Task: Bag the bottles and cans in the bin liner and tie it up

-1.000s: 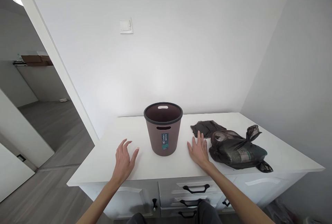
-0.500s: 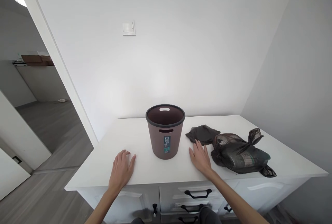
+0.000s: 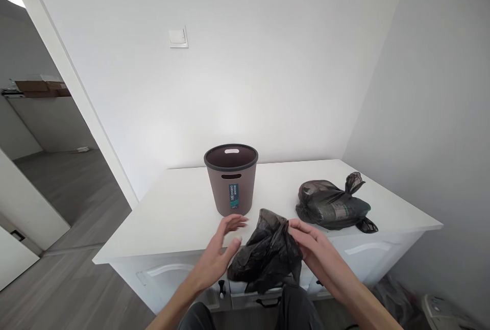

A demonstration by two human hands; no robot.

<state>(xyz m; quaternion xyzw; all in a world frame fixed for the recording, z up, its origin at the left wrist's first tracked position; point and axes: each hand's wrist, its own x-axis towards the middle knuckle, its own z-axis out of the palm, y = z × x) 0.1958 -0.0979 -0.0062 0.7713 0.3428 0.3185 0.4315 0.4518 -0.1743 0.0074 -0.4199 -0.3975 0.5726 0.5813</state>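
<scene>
A crumpled black plastic bag (image 3: 268,256) hangs over the front edge of the white cabinet top, pinched at its upper right by my right hand (image 3: 312,240). Just left of the bag is my left hand (image 3: 220,253), its thumb and fingers apart and nothing between them. Behind them stands a mauve garbage bin (image 3: 245,187), upright, with a dark rim, handle slots and a teal label on its front. To the right lies a knotted black bag (image 3: 333,207) with a packed bundle showing through the thin plastic.
The white cabinet top (image 3: 184,218) backs onto a wall with a light switch (image 3: 178,37). Drawers with black handles (image 3: 267,303) sit below the front edge, close to my knees. A doorway opens at the left. A pale appliance (image 3: 446,312) stands on the floor at lower right.
My right hand has picked up the flat black bag from the cabinet top and brought it toward me. My left hand has lifted off the surface and moved right, beside the bag.
</scene>
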